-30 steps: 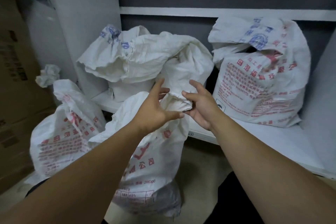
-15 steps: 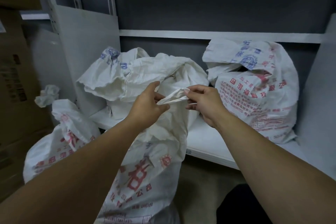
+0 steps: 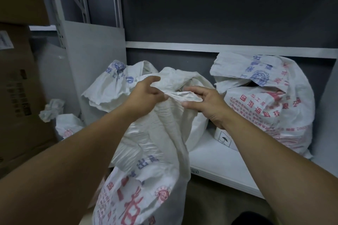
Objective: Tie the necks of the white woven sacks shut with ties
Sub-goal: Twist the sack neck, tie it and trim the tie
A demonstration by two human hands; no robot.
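while only the head view is given, it shows enough: the front sack (image 3: 146, 179) stands below and just in front of the shelf (image 3: 219, 168) front edge, its base out of frame. its neck (image 3: 182, 96) is drawn up between both hands. left hand (image 3: 144, 97) pinches the neck's left end, thumb and fingers closed on the cloth. right hand (image 3: 210, 106) has the right end between thumb and curved fingers, and that grip looks looser. the flattened mouth runs left to right from one hand to the other, so its long axis is crosswise. the sack body hangs straight down from it, nearer the left arm.

no tie visible in either hand or on the neck. judgement: the mouth still needs gathering into one bunch, probably under the left hand, before a tie can go round.

two more sacks sit on the shelf: back sack (image 3: 113, 87) at the left end, right sack (image 3: 265, 115) near the right end, both mouths loose. cardboard boxes (image 3: 18, 97) stand at far left.
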